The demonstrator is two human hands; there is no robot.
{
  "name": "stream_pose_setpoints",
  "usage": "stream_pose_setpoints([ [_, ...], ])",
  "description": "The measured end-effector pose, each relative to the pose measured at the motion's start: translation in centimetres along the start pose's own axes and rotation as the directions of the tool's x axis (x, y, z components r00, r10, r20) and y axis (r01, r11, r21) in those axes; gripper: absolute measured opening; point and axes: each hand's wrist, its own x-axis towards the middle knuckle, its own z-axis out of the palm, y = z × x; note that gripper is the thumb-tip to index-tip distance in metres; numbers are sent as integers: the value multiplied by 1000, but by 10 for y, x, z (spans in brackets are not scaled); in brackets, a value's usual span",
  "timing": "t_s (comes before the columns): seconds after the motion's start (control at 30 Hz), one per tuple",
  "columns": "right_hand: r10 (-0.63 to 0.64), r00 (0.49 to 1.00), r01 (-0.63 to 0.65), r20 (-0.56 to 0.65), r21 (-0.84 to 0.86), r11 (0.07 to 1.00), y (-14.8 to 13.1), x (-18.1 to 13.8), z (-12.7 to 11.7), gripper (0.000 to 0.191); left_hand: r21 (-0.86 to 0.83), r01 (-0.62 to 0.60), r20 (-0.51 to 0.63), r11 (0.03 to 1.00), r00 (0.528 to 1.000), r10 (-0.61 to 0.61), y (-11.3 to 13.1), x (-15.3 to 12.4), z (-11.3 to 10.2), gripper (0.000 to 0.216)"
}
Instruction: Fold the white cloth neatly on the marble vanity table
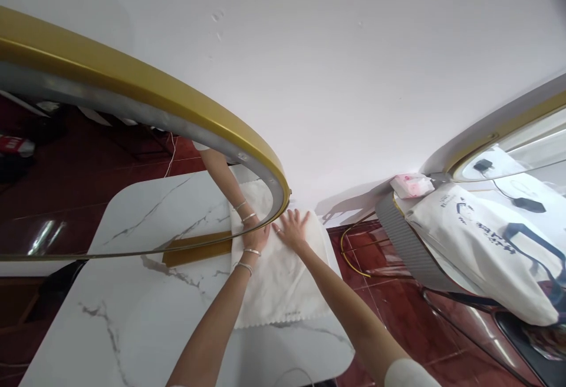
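Note:
A white cloth [283,292] with a scalloped near edge lies on a white marble-patterned table [145,316]. My right hand [292,230] rests flat on its far part, fingers spread, a ring on one finger. My left hand [255,239], with bracelets at the wrist, is at the cloth's left side, right by the lower rim of a gold-framed mirror [212,112]. Its fingers are mostly hidden and blend with the reflected arm [223,177], so their grip is unclear. The mirror doubles part of the table and cloth.
A white wall [336,80] rises behind the table. To the right, a grey-sided stand [400,239] carries a printed white bag [477,245] and a pink-and-white tissue pack [412,185]. Another gold-framed mirror [508,121] stands there. Below are red floor tiles [398,310] and a yellow curved tube [349,257].

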Motion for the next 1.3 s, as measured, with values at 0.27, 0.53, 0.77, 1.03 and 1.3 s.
stream_pose_setpoints([
  [0.27,-21,990,20,-142,-10,1000,16,-61,7,56,6,-29,-136,1000,990,30,-4,-68,-8,49],
  [0.53,36,986,-47,-160,-65,997,39,-96,13,59,-35,-69,-242,997,969,59,5,-98,8,56],
  [0.77,158,986,-157,-53,13,987,61,-15,-14,57,-55,-44,-39,998,998,42,31,-26,0,50],
  [1.03,42,991,-52,-124,-71,996,64,-123,-10,58,-107,-282,-120,954,956,269,29,-155,10,60],
  [1.3,-5,989,-9,-146,-97,995,53,-225,-3,75,-36,-320,-97,947,944,315,20,-237,10,65],
])
